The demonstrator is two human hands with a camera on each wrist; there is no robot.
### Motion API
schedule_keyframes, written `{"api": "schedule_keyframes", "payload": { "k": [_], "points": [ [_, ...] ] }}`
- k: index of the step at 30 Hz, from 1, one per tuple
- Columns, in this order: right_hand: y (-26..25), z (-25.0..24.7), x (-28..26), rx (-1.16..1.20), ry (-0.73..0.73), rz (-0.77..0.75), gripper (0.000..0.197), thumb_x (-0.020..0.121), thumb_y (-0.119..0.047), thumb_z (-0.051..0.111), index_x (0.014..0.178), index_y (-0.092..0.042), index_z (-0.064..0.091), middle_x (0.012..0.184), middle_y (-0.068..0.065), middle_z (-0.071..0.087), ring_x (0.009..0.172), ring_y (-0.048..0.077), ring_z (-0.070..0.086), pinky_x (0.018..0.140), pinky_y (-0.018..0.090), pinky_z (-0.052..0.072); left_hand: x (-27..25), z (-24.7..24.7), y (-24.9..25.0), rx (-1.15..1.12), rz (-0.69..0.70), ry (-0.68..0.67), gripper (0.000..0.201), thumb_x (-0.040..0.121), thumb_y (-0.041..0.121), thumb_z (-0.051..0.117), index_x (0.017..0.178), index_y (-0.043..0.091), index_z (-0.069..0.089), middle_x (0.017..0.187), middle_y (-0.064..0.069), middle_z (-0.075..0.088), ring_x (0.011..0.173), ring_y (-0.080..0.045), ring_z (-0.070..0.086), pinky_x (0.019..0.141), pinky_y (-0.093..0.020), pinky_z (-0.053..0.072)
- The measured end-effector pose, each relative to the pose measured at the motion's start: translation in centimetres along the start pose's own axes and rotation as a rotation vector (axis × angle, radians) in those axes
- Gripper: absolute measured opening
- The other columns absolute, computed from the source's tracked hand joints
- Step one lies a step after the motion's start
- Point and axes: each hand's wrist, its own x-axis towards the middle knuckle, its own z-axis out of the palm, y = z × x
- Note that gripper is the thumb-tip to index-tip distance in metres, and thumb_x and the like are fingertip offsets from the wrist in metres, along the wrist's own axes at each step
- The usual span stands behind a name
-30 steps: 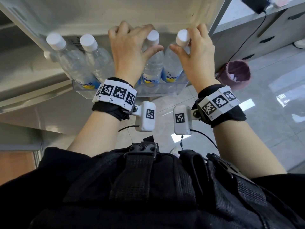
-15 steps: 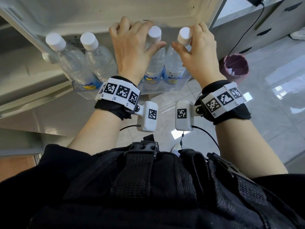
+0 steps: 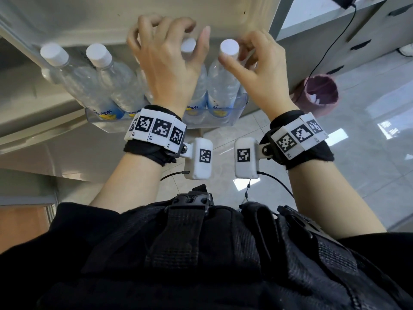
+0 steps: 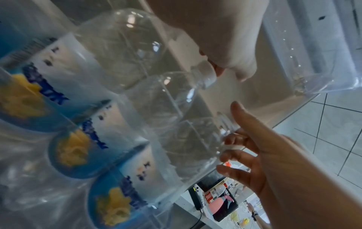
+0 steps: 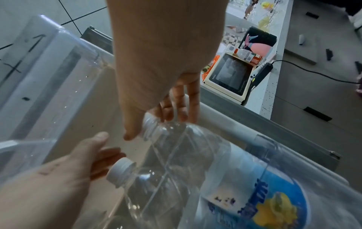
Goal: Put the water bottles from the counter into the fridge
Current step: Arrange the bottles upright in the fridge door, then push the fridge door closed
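Observation:
Several clear water bottles with white caps and blue-yellow labels stand upright in the clear fridge door shelf point(image 3: 212, 121). My left hand point(image 3: 165, 63) hovers over the second bottle from the right point(image 3: 199, 90). Its thumb is straight beside that cap point(image 3: 187, 44) and its fingers are loosely curled. In the left wrist view the left hand point(image 4: 264, 147) is spread around the neck without clamping it. My right hand point(image 3: 257, 68) is at the rightmost bottle point(image 3: 221, 86). In the right wrist view its fingers point(image 5: 105, 158) touch the cap point(image 5: 121, 168) and the thumb stands apart.
Two more bottles point(image 3: 73, 81) point(image 3: 118, 83) fill the shelf's left part. A pale door ledge point(image 3: 111, 19) hangs just above the caps. A pink bin point(image 3: 321, 90) stands on the tiled floor at right. Behind it are grey drawers point(image 3: 368, 41) and a counter with a small oven point(image 5: 229, 74).
The left thumb has come off the bottle neck and now points up beside the cap. The right fingers have slid off the top of the rightmost cap. The bottles stay in the shelf.

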Motion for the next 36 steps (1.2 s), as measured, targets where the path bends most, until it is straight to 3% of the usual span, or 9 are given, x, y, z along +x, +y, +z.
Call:
{"api": "schedule_keyframes", "payload": {
  "k": [4, 8, 12, 17, 20, 23, 29, 33, 36],
  "points": [
    [2.3, -2.5, 0.7, 0.108, 0.033, -0.044, 0.036, 0.090, -0.043, 0.052, 0.085, -0.009, 0.063, 0.075, -0.007, 0.059, 0.066, 0.003, 0.054, 0.063, 0.019, 0.044, 0.1, 1.4, 4.5, -0.125, 0.071, 0.079, 0.022, 0.090, 0.028, 0.059, 0.079, 0.012, 0.069, 0.078, 0.001, 0.070, 0.089, -0.013, 0.043, 0.079, -0.026, 0.039],
    [6.6, -6.1, 1.8, 0.092, -0.063, -0.078, 0.028, 0.092, -0.034, 0.054, 0.086, -0.009, 0.063, 0.077, -0.003, 0.063, 0.067, 0.016, 0.061, 0.067, 0.037, 0.052, -0.7, 3.9, 9.9, -0.149, 0.083, 0.094, 0.017, 0.089, 0.013, 0.058, 0.076, 0.006, 0.067, 0.075, -0.006, 0.068, 0.082, -0.021, 0.054, 0.079, -0.011, 0.034],
    [10.3, -9.2, 3.4, 0.116, -0.171, -0.058, 0.018, 0.092, -0.025, 0.055, 0.099, -0.010, 0.061, 0.087, -0.005, 0.062, 0.074, 0.013, 0.060, 0.077, 0.042, 0.055, -1.4, 6.5, 14.5, -0.126, 0.077, 0.064, 0.013, 0.088, 0.007, 0.059, 0.078, 0.003, 0.066, 0.075, -0.010, 0.066, 0.071, -0.019, 0.054, 0.062, -0.025, 0.045],
    [12.4, -10.3, 5.5, 0.150, -0.326, -0.051, 0.036, 0.095, -0.022, 0.050, 0.128, -0.007, 0.047, 0.116, 0.004, 0.062, 0.088, 0.014, 0.061, 0.090, 0.037, 0.051, -0.3, 8.3, 17.0, -0.118, 0.056, 0.032, 0.015, 0.090, 0.007, 0.054, 0.086, 0.001, 0.067, 0.086, -0.014, 0.066, 0.071, -0.023, 0.063, 0.052, -0.036, 0.053],
    [12.8, -9.4, 7.5, 0.203, -0.427, -0.019, 0.048, 0.098, -0.016, 0.046, 0.142, -0.004, 0.029, 0.143, 0.013, 0.044, 0.110, 0.017, 0.055, 0.098, 0.025, 0.042, 0.8, 9.1, 16.8, -0.085, 0.027, 0.097, 0.012, 0.089, 0.007, 0.056, 0.089, 0.003, 0.067, 0.091, -0.004, 0.063, 0.066, -0.017, 0.060, 0.051, -0.033, 0.052],
    [12.5, -8.2, 9.7, 0.222, -0.529, -0.068, 0.056, 0.100, -0.018, 0.044, 0.145, -0.002, 0.014, 0.155, 0.016, 0.023, 0.138, 0.025, 0.035, 0.115, 0.034, 0.032, 1.6, 9.9, 15.9, -0.044, 0.001, 0.184, 0.011, 0.089, 0.006, 0.056, 0.088, 0.003, 0.066, 0.098, 0.004, 0.050, 0.057, -0.014, 0.056, 0.051, -0.028, 0.051],
    [11.8, -6.2, 11.8, 0.341, -0.586, -0.114, 0.057, 0.097, -0.028, 0.045, 0.143, -0.003, 0.022, 0.144, 0.016, 0.040, 0.129, 0.023, 0.044, 0.113, 0.045, 0.036, 2.4, 11.0, 16.1, -0.018, -0.020, 0.233, 0.011, 0.085, 0.001, 0.056, 0.088, 0.003, 0.067, 0.098, 0.004, 0.048, 0.060, -0.014, 0.058, 0.054, -0.022, 0.050],
    [12.3, -6.5, 11.8, 0.392, -0.574, -0.143, 0.045, 0.099, -0.018, 0.044, 0.137, -0.002, 0.029, 0.125, 0.000, 0.042, 0.115, 0.014, 0.047, 0.106, 0.033, 0.040, 2.4, 10.8, 16.6, 0.005, -0.071, 0.225, 0.012, 0.086, 0.001, 0.055, 0.092, 0.001, 0.066, 0.098, 0.005, 0.046, 0.065, -0.015, 0.059, 0.055, -0.023, 0.053],
    [12.4, -6.9, 11.1, 0.423, -0.583, -0.213, 0.043, 0.095, -0.022, 0.045, 0.131, -0.001, 0.037, 0.126, 0.008, 0.050, 0.114, 0.020, 0.052, 0.103, 0.040, 0.045, 1.6, 10.4, 17.3, 0.022, -0.102, 0.252, 0.011, 0.087, 0.004, 0.058, 0.096, 0.003, 0.065, 0.100, 0.005, 0.044, 0.064, -0.013, 0.059, 0.056, -0.015, 0.052]
  ]
}}
